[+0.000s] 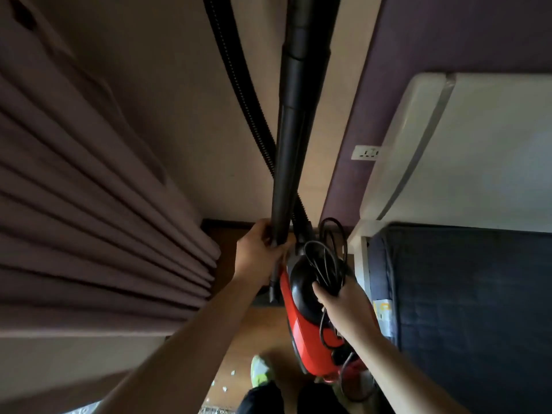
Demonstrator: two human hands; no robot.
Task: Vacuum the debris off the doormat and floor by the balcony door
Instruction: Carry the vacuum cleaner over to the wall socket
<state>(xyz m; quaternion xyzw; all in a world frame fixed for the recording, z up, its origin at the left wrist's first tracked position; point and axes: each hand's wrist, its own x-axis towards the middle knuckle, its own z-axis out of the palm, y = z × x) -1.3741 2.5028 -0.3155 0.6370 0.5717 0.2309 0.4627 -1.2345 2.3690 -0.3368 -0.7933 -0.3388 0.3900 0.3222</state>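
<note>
Red vacuum (310, 330) stands on floor at 6 o'clock. Our left hand (260, 249) grips the wand (288, 162); right hand (343, 303) fingers hold bundled cord (327, 258). Debris (227, 380) at 7 o'clock. Risk: loose loops snagging, tipping the vacuum.

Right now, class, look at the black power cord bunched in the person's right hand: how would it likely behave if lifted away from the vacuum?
The cord would probably flop, since its loops sag unevenly above the right hand. It likely tangles or snags, because strands cross over the red vacuum. It seems light, as one hand holds the bunch.
</note>
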